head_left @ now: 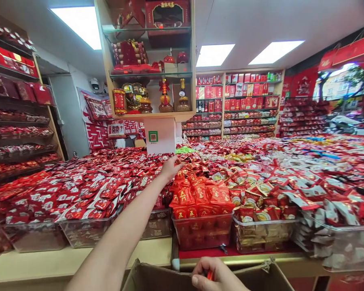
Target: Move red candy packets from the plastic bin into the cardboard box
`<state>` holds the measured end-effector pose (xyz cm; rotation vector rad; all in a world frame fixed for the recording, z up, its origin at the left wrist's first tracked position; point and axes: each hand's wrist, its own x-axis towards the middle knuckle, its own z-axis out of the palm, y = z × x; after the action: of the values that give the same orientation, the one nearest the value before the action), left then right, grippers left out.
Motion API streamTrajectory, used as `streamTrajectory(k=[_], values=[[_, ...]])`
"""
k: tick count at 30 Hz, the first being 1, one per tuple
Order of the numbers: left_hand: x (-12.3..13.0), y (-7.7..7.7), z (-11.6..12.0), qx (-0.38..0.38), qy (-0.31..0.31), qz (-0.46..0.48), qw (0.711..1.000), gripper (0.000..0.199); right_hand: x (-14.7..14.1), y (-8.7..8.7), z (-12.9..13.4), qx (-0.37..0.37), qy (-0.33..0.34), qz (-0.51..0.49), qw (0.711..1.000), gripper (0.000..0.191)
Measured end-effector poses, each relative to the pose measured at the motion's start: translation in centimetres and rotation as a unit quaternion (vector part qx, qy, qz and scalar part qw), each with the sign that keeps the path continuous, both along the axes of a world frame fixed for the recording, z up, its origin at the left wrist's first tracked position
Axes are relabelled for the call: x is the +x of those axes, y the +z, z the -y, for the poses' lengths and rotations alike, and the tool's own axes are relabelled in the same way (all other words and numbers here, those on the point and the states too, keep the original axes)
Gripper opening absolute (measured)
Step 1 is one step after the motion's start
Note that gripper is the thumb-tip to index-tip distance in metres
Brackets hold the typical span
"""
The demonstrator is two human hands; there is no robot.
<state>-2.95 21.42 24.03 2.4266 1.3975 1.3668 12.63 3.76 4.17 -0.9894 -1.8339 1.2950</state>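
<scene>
My left hand (171,168) is stretched far forward over the heaps of small wrapped packets. Its fingers are slightly bent and apart, close to dark red packets (197,166) behind the front bins; no held item shows in it. Low in the view, my right hand (216,275) is curled closed around a small red packet (210,275), mostly hidden by the fingers. That hand is over an open cardboard box (160,277). Straight ahead, a clear plastic bin (203,232) is piled with bright red packets (200,196) bearing gold characters.
More clear bins line the counter edge, with red and white packets (91,198) to the left and red-gold packets (261,194) to the right. A white pillar with a QR code sign (153,137) stands ahead under a glass-shelved cabinet (151,74). Stocked shelves (251,101) line the back.
</scene>
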Motion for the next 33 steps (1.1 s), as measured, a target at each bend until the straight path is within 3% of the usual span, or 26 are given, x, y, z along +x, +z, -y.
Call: streamTrajectory(k=[6, 13, 22, 29, 33], values=[[1.0, -2.4, -3.1, -0.014, 0.013, -0.064, 0.998, 0.034, 0.3, 0.1, -0.1, 0.045, 0.03, 0.048, 0.997, 0.017], [1.8, -4.6, -4.2, -0.017, 0.005, -0.121, 0.993, 0.038, 0.5, 2.7, 1.0, -0.033, -0.003, 0.092, 0.995, 0.014], [1.5, -4.1, -2.2, 0.038, 0.012, -0.136, 0.99, 0.032, 1.1, 1.7, -0.2, 0.031, 0.006, 0.078, 0.996, 0.012], [-0.1, -5.4, -0.5, -0.07, -0.055, -0.213, 0.973, 0.05, 1.1, 2.3, 0.0, -0.038, -0.014, 0.037, 0.998, 0.011], [0.7, -4.0, -0.3, -0.106, -0.068, -0.218, 0.968, 0.049, 1.2, 2.7, 0.3, -0.059, -0.016, 0.026, 0.998, 0.014]])
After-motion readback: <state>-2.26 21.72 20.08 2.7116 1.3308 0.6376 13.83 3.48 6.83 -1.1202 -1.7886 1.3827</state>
